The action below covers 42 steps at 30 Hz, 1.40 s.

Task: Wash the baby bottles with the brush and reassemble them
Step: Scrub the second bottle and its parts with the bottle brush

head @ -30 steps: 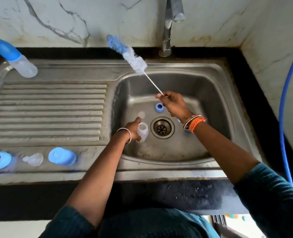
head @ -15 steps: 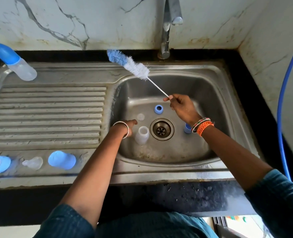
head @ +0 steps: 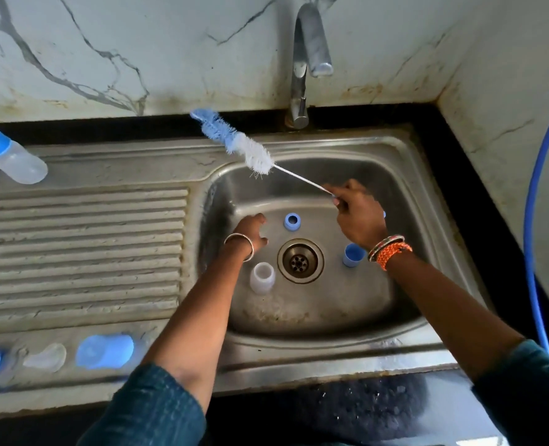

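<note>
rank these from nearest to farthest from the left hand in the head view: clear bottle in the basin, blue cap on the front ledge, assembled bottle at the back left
From the left hand:
1. Clear bottle, in the basin just below the hand, beside the drain.
2. Blue cap, on the sink's front ledge, left of the forearm.
3. Assembled bottle, far back left corner of the drainboard.

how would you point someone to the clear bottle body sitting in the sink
Find the round drain in the steel sink basin. Just left of it, below the left hand, stands the small bottle body, open end up. It is translucent white; the other loose pieces in the basin are blue.
</note>
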{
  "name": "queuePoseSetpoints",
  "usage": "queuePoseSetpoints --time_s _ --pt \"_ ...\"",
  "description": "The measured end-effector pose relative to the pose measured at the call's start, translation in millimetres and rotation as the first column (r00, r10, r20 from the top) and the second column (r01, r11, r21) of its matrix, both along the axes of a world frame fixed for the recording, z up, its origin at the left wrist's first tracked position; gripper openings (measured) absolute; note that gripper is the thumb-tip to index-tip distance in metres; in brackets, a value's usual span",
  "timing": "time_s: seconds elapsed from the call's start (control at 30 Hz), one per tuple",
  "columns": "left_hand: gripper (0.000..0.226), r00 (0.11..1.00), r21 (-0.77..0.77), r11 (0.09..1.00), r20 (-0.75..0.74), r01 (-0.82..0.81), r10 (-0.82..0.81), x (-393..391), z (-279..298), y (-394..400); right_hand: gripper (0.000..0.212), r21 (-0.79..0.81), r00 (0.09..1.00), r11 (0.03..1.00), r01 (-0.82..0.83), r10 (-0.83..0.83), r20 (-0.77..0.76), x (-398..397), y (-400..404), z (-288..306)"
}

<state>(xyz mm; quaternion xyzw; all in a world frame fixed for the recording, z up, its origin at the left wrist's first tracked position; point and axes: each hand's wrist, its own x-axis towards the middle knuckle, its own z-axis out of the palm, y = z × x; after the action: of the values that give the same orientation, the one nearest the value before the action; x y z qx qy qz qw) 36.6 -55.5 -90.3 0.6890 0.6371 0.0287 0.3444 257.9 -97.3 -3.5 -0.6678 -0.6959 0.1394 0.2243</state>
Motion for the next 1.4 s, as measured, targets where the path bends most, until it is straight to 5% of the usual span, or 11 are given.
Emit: queuePoseSetpoints --time_s 0.43,0.57,0.67,0.73,0.8,0.97,1.27,1.4 --pt "0.068 0.962 0.186 0.953 -0.182 0.237 -0.204 54 -55 45 0.035 0.01 0.989 1.0 0.005 -0.003 -0.15 0 38 -37" --pt "0.041 0.982 0.2 0.962 -0.01 0.187 -0.189 70 -67 50 0.029 0.061 0.965 0.998 0.018 -0.002 -0.262 -2 44 -34" --pt "0.034 0.953 0.091 0.992 0.299 -0.086 0.055 68 -56 47 0.02 0.111 0.963 0.993 0.051 -0.019 -0.268 -1 41 -27" --pt "0.031 0.805 -0.124 0.929 0.468 -0.348 0.364 64 -36 41 0.01 0.173 0.975 0.982 0.073 -0.035 -0.218 0 32 -23" --pt "0.021 0.484 -0.421 0.767 0.602 -0.485 0.636 59 -16 33 0.008 0.195 0.979 0.975 0.108 -0.07 -0.19 2 20 -19" --pt "0.011 0.015 -0.686 0.585 0.643 -0.432 0.765 34 29 3 0.012 0.192 0.969 0.968 0.162 -0.119 -0.216 9 -18 -7" --pt "0.045 -0.332 -0.763 0.518 0.639 -0.387 0.693 -16 60 -16 0.013 0.196 0.957 0.965 0.173 -0.118 -0.263 39 -100 2" --pt "0.036 -0.336 -0.762 0.571 0.648 -0.306 0.684 -22 75 -24 0.017 0.204 0.979 0.97 0.133 -0.097 -0.179 52 -119 -4"
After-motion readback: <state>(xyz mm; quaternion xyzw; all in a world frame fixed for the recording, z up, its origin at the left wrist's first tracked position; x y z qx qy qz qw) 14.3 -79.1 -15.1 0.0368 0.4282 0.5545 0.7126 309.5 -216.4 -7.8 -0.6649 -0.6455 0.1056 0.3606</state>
